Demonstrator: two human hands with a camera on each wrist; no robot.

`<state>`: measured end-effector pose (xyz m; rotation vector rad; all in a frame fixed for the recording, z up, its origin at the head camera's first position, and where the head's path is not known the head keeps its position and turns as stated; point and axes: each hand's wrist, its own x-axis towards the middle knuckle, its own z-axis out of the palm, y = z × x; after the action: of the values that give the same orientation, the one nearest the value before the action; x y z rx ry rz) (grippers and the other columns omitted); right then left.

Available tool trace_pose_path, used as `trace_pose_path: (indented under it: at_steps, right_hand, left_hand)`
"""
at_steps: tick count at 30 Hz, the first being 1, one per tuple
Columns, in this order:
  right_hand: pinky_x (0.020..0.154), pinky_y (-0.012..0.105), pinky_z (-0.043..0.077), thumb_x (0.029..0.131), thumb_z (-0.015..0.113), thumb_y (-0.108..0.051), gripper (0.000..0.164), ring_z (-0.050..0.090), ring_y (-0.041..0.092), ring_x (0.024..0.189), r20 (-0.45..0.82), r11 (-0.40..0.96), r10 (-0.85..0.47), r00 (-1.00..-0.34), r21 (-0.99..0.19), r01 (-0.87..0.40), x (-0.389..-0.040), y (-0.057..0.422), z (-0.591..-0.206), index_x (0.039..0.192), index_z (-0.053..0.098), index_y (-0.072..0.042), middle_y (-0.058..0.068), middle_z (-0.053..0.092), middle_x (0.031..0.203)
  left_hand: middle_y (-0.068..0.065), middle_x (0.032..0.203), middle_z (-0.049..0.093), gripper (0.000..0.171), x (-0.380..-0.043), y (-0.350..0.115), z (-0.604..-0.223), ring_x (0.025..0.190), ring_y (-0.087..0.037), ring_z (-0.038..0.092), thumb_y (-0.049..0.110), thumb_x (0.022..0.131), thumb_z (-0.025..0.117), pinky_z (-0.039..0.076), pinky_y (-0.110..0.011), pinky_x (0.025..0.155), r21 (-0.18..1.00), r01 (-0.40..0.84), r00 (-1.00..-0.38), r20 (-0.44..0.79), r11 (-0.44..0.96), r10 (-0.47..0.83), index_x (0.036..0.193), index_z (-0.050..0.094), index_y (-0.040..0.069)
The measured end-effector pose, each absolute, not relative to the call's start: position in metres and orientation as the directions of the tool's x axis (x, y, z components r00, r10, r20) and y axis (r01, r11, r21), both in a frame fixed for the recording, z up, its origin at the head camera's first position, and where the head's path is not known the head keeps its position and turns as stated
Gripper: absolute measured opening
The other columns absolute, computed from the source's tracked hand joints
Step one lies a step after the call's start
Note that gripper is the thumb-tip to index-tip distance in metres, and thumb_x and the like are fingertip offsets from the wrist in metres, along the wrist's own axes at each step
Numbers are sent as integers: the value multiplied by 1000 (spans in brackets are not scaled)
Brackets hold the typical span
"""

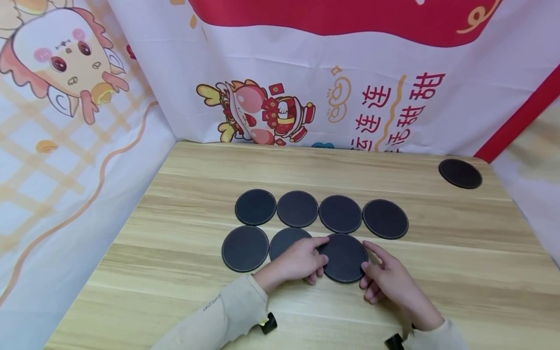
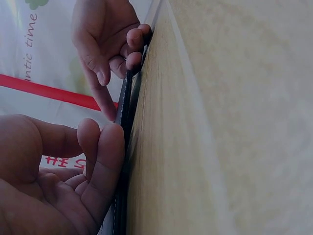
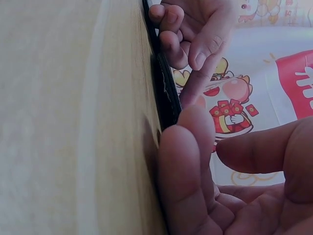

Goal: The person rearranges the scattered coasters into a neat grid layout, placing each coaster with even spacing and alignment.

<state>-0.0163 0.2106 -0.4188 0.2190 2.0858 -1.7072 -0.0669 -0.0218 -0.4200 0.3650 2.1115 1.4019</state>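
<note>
A round black leather-look coaster (image 1: 344,258) with stitched edging lies between the two hands in the head view, third in the near row. My left hand (image 1: 303,260) touches its left edge with index finger and thumb, over part of the neighbouring coaster (image 1: 286,239). On the opposite side, my right hand (image 1: 387,278) has its index finger and thumb at the right edge. Seen from the side in the left wrist view, the coaster's dark edge (image 2: 126,105) runs low along the tabletop between both hands. The right wrist view shows loosely bent fingers (image 3: 180,161) beside the tabletop.
Several matching coasters form a far row (image 1: 297,209) just beyond. Another coaster (image 1: 245,248) starts the near row at left. A single coaster (image 1: 460,173) lies at the table's far right corner. Printed cloth (image 1: 271,58) hangs behind and beside the wooden table (image 1: 175,291).
</note>
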Motion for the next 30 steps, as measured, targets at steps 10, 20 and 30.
trace_pose_path:
  at_steps: [10,20,30]
  right_hand:
    - [47,40,56,102,53,-7,65,59,22,49,-406,244,-179,-896,-901,359,-18,212,-419,159,23,-4,16,64,70]
    - [49,40,57,102,53,-9,63,60,22,50,-409,262,-194,-892,-898,354,-17,212,-416,158,24,-2,15,63,73]
    - [48,39,56,103,53,-12,65,59,21,51,-403,276,-226,-887,-900,339,-18,213,-418,158,20,2,14,63,72]
  left_hand:
    - [-10,62,64,56,-67,-21,-421,42,-14,55,6,99,60,55,-30,47,911,-83,-800,-303,405,518,152,43,2]
    - [-6,63,63,55,-68,-21,-423,42,-14,56,7,99,59,52,-28,46,907,-74,-798,-303,415,521,151,44,3]
    - [-7,64,63,52,-67,-22,-420,42,-15,56,7,99,60,49,-27,45,901,-75,-796,-312,426,519,149,47,4]
